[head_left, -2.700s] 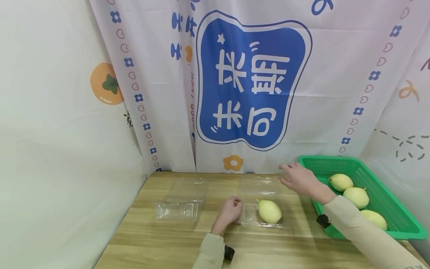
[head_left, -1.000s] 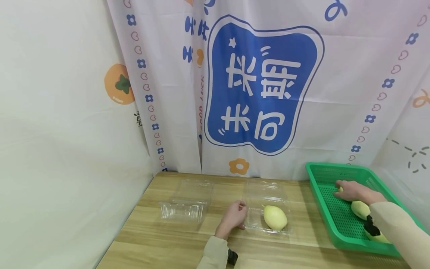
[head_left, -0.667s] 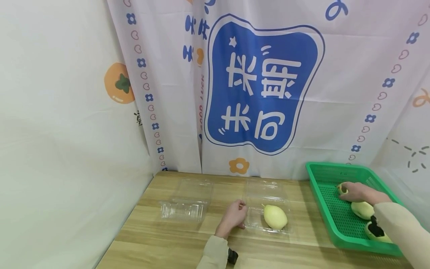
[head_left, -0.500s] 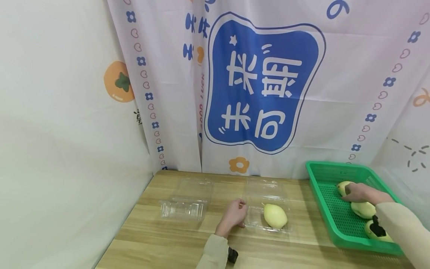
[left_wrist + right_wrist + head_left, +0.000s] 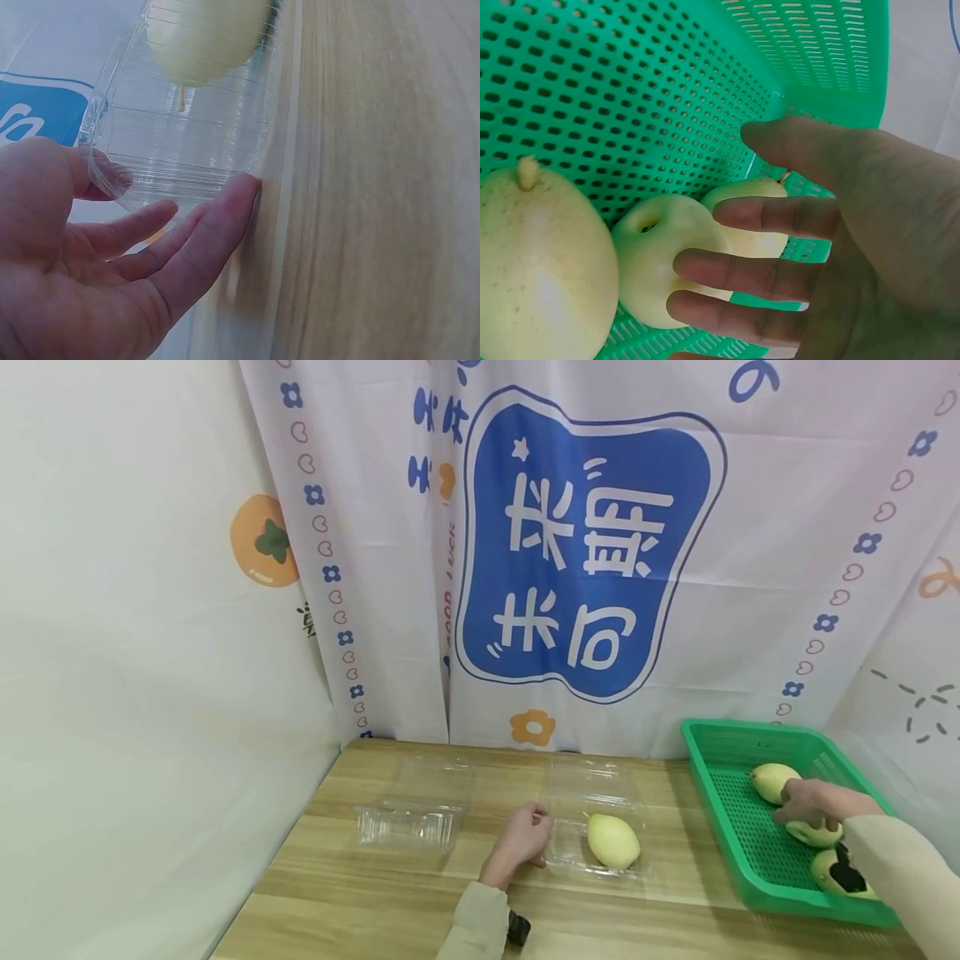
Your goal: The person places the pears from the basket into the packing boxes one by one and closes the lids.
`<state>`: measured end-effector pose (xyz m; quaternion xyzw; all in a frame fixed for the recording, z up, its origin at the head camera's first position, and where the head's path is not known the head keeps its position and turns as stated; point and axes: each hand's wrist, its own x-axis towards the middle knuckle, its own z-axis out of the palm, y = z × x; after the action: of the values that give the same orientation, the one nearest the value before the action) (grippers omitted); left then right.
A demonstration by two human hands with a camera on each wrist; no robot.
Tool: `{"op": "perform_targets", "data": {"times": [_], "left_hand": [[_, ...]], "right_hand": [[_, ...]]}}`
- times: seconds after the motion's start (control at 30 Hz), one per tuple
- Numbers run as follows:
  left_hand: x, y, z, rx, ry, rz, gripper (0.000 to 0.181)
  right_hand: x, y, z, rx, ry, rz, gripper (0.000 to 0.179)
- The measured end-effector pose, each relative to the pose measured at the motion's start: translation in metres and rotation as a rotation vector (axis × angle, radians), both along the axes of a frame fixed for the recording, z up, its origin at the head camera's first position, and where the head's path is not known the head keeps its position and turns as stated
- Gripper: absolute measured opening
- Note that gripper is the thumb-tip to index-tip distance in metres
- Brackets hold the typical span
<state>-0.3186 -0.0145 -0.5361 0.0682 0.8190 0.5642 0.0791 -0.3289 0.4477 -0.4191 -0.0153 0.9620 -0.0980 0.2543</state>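
Note:
My left hand [image 5: 522,835] holds the left end of an open clear plastic clamshell box [image 5: 564,843], thumb at the rim and fingertips low against the end wall [image 5: 172,176]. A yellow-green pear [image 5: 613,842] lies in the box's right half. Over the green basket [image 5: 723,852], my right hand [image 5: 817,800] has its fingers spread, with nothing in its grasp. In the right wrist view those fingers reach across the middle pear [image 5: 656,262]; contact is unclear. Beyond is the far pear [image 5: 772,782], and the near pear [image 5: 828,870] is partly hidden by the wrist camera.
A second open clear clamshell box [image 5: 405,828] stands on the wooden table [image 5: 337,893] to the left. A printed curtain [image 5: 480,710] hangs along the table's back edge, and a white wall [image 5: 150,735] rises at the left.
My right hand went from above the table's back into the basket, over the far pear, then drew back toward the middle one, uncovering the far pear. The left hand stays at the box.

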Motion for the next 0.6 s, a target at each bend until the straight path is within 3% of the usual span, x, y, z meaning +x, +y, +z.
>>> {"op": "perform_targets", "data": {"times": [0.13, 0.37, 0.6], "left_hand": [[-0.001, -0.001, -0.001, -0.004, 0.003, 0.006, 0.036], [-0.001, -0.002, -0.001, -0.005, 0.012, 0.008, 0.035], [0.000, -0.001, -0.002, -0.004, 0.003, 0.011, 0.035]], "right_hand": [[0.004, 0.003, -0.001, -0.015, -0.012, -0.022, 0.079], [0.010, 0.008, -0.004, 0.028, -0.033, -0.027, 0.066], [0.014, 0.013, -0.008, 0.002, -0.028, -0.074, 0.058]]}}
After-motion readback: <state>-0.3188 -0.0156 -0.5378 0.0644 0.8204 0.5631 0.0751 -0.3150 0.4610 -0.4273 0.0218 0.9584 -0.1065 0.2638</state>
